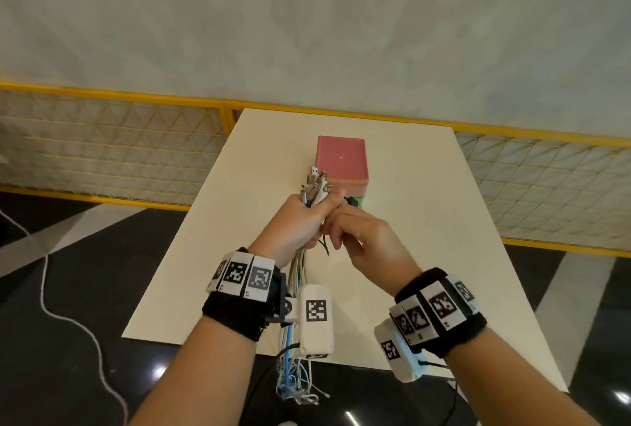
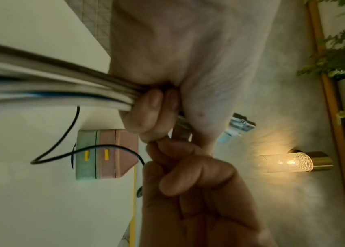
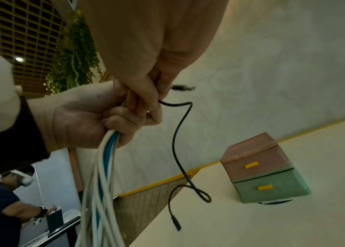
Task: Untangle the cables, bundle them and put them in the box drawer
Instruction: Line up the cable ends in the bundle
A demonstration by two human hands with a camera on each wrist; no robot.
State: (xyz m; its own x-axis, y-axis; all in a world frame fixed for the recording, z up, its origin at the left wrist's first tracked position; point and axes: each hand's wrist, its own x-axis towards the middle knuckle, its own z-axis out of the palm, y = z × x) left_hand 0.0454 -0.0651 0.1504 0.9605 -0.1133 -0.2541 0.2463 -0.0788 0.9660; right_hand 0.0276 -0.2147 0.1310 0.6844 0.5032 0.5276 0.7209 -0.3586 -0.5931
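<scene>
My left hand [image 1: 302,221] grips a bundle of white and blue cables [image 1: 297,275] upright above the table. Their plugs [image 1: 317,182] stick out above the fist, and the loose ends hang past the table's near edge. My right hand [image 1: 358,234] touches the left fist and pinches a thin black cable [image 3: 177,142], which loops down with its end free. The two-drawer box [image 1: 341,162], pink on top and green below with yellow handles [image 3: 251,165], stands just beyond the hands, both drawers closed. The left wrist view shows the cables [image 2: 51,86] entering the fist.
The cream table [image 1: 426,255] has bare surface right and left of the box. A yellow-railed mesh fence [image 1: 136,139] runs behind it. A white cord [image 1: 68,320] lies on the dark floor at left. Another person [image 3: 0,208] works at the far left.
</scene>
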